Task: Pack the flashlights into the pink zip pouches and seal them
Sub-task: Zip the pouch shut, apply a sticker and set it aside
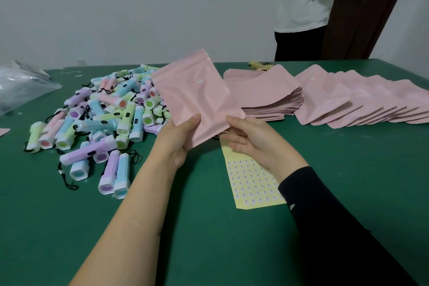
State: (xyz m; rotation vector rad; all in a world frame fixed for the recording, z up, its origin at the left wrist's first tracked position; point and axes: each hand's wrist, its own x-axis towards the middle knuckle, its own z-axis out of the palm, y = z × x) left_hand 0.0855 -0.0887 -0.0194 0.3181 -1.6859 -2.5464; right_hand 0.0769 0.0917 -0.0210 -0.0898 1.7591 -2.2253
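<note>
The left hand (183,138) and right hand (249,140) grip one pink pouch (197,97) mid-frame. The flashlights (99,111) at left are too many to count. The sticker sheet (253,183) has print too small to read.

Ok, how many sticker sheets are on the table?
1: the yellow sticker sheet lies flat on the table, far end beneath the right hand; more could be hidden.

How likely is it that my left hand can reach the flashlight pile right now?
Probably yes, once freed: the left hand grips the pink pouch, but the flashlight pile lies close beside it, with nothing between.
</note>
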